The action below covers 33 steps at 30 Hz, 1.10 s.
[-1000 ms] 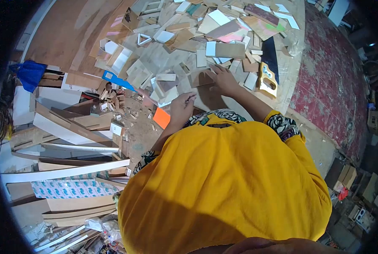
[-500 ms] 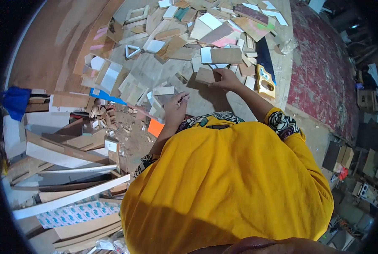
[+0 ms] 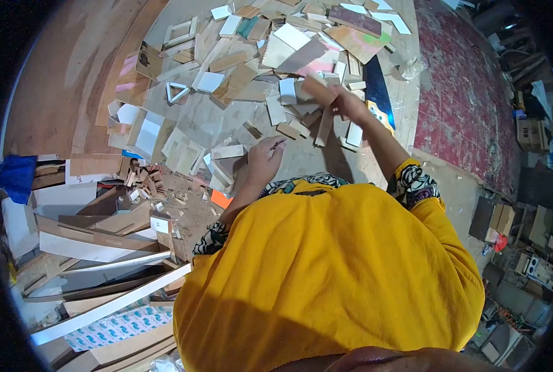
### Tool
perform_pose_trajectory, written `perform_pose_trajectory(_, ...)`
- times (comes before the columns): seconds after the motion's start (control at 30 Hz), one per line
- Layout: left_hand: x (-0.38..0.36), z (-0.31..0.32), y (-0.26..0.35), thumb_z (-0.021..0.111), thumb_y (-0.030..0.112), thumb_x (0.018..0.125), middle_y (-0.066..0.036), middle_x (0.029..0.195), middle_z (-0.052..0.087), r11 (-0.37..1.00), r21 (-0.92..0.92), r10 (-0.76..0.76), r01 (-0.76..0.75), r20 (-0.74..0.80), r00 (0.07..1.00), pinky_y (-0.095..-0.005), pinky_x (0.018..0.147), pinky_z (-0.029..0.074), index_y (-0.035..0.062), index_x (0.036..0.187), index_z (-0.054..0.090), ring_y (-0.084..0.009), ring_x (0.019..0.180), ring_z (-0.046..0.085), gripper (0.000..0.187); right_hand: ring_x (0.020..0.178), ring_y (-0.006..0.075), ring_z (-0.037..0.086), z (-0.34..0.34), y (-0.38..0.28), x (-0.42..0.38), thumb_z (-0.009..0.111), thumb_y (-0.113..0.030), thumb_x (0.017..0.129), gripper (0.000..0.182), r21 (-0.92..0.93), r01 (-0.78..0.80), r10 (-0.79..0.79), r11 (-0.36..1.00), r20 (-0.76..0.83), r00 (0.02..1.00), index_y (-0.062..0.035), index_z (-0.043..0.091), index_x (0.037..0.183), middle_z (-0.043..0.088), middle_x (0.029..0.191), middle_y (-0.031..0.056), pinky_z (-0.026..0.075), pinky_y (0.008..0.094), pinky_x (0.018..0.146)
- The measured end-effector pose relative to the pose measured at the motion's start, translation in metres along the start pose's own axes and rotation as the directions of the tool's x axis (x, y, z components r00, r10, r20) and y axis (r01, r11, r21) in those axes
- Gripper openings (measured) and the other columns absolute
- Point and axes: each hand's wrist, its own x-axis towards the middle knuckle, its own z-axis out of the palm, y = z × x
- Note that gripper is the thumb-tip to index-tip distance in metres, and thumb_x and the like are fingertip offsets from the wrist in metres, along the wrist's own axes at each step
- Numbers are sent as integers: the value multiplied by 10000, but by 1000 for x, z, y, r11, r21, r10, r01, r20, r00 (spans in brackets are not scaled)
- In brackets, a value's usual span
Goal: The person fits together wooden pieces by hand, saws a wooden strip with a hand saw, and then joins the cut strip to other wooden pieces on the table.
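My right hand [image 3: 349, 106] is closed around the near end of a brown wood block [image 3: 318, 91], which is tilted and a little blurred above the pile of offcuts. Just below that hand, a narrow wood strip [image 3: 324, 127] and a small wood block [image 3: 288, 131] lie on the work surface. My left hand [image 3: 265, 160] is at the near edge with its fingers curled together. Whatever may be between those fingers is too small or hidden to make out. Beside it lies a pale wood block [image 3: 228, 152].
A handsaw [image 3: 377, 84] lies right of the pile, its handle partly behind my right forearm. Wood and white-faced offcuts cover the far part of the pale board [image 3: 217, 118]. A worn red panel [image 3: 465, 93] is to the right. Long boards [image 3: 112, 301] are stacked at lower left.
My right hand has moved up and right, and the block in it is now tilted. Small wood pieces show below it. My left hand has shifted slightly down, its fingers more curled.
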Motion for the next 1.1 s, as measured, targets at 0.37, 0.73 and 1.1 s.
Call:
perform_pose_trajectory(0.37, -1, 4, 3, 559, 147, 852, -124, 964, 644, 981, 70, -187, 182, 74, 980, -267, 731, 473, 25, 1038, 621, -183, 813, 614, 232, 904, 338, 597, -28, -48, 38, 664, -483, 690, 687, -934, 103, -477, 343, -79, 875, -62, 518, 1213, 618, 973, 202, 468, 387, 778)
perform_pose_trajectory(0.73, 18, 37, -5, 572, 287, 874, -36, 965, 623, 687, -566, -401, 455, 227, 888, -270, 717, 473, 22, 1199, 503, -125, 820, 594, 424, 890, 289, 595, 47, 15, -40, 774, -389, 590, 713, -567, 486, -622, 665, -60, 781, 16, 549, 1132, 598, 1012, 175, 475, 371, 763)
perform_pose_trajectory(1.1, 17, 10, -9, 521, 200, 901, -76, 998, 582, 389, -704, -583, 594, 312, 751, -324, 727, 522, 50, 1055, 498, -191, 862, 605, 217, 846, 306, 609, 14, 35, -62, 645, -294, 750, 338, -716, 174, -463, 676, -230, 856, -65, 621, 998, 618, 949, 147, 486, 384, 738)
